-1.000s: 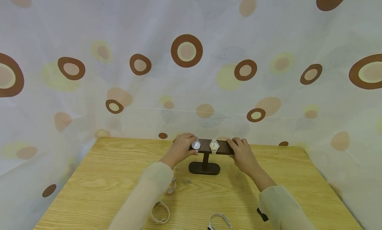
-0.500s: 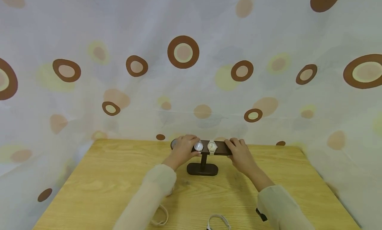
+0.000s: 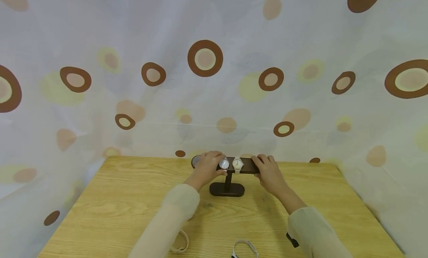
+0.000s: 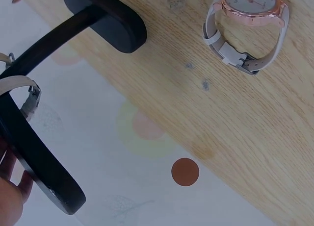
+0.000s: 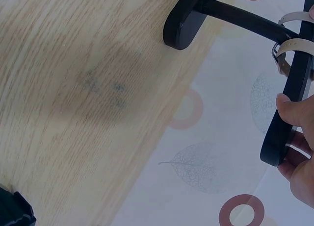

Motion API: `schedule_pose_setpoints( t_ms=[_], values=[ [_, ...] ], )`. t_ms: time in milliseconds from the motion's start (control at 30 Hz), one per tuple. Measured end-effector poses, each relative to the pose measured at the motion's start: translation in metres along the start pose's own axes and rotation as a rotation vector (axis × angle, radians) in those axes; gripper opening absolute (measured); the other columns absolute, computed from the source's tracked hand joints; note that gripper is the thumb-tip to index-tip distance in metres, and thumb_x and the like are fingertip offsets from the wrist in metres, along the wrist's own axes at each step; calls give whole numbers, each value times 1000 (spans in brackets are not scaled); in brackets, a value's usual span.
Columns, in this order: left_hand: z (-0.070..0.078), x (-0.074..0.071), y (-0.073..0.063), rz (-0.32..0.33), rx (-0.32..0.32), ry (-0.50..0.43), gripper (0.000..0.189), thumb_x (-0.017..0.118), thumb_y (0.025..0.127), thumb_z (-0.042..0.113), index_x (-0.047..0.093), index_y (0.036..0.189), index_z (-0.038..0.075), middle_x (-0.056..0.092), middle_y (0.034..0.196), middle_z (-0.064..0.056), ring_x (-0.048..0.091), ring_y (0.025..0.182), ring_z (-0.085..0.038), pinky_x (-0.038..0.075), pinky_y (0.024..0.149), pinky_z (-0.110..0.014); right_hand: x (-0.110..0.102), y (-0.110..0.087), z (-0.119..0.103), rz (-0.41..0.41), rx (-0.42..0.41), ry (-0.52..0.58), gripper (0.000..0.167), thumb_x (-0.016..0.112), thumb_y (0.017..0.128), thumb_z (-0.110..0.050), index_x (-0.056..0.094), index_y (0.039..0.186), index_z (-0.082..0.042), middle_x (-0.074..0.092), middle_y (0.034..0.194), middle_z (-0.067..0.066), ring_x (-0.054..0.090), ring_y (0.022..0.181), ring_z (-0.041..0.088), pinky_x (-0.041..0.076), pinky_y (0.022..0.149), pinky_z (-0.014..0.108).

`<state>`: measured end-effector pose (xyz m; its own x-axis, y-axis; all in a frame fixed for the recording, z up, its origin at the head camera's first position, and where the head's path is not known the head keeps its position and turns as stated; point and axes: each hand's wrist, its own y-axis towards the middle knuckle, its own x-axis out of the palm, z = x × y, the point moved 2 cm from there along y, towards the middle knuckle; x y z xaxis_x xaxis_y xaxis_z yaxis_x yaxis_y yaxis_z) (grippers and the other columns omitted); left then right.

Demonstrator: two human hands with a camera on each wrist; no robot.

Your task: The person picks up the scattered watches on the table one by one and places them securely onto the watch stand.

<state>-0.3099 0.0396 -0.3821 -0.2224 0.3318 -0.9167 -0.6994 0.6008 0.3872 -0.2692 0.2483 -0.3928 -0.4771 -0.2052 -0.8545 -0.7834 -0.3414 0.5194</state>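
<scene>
A dark watch stand [image 3: 227, 190] with a raised bar stands near the table's back edge. My left hand [image 3: 204, 169] holds a wristwatch with a round silvery face [image 3: 224, 164], fastened round the bar left of centre, fingers above and thumb below. Just right of it sits a white-faced watch [image 3: 237, 164] with a pale strap. My right hand [image 3: 271, 175] grips the bar's right end; in the right wrist view its thumb [image 5: 289, 110] lies against the black bar [image 5: 282, 125]. Part of the bar's left side is hidden behind my left hand.
A rose-gold watch [image 4: 250, 27] with a pale strap lies on the wooden table [image 3: 110, 206], mostly behind my left sleeve in the head view. Nearer lie a beige looped band [image 3: 182, 243], a whitish band [image 3: 245, 247] and a black item [image 3: 292, 240] beside the right sleeve.
My left hand has moved slightly right with the silvery-faced watch, narrowing the gap to the white-faced one. The bar's left end now shows. My right hand stays at the bar's right end.
</scene>
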Motion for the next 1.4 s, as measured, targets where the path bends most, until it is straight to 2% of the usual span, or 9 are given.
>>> schedule_pose_setpoints(
  t_ms=[633,1000,1100,1400],
  values=[
    [0,4,1,54,4,0,57,71,74,39,61,119,7,61,121,-8,55,114,-23,47,95,-42,0,0,1,27,-2,19,53,78,68,0,57,116,2,55,108,21,48,89,34,47,77,45],
    [5,1,0,19,-13,49,56,70,77,39,58,122,8,60,123,-7,54,115,-21,47,96,-40,-1,0,-1,-22,22,21,51,77,71,-1,56,119,1,55,110,21,48,91,35,47,79,45],
    [5,2,-1,16,-18,33,55,71,77,38,58,122,8,60,123,-7,54,116,-21,46,97,-40,0,-1,-1,-23,27,22,51,77,71,-1,56,118,1,55,109,21,49,91,35,47,79,45],
    [-1,1,-7,62,-34,-77,57,73,77,31,56,125,4,59,123,-8,50,119,-25,41,102,-44,0,-2,-3,-10,53,69,51,76,72,2,56,119,4,54,111,23,50,96,38,48,83,48]
  ],
)
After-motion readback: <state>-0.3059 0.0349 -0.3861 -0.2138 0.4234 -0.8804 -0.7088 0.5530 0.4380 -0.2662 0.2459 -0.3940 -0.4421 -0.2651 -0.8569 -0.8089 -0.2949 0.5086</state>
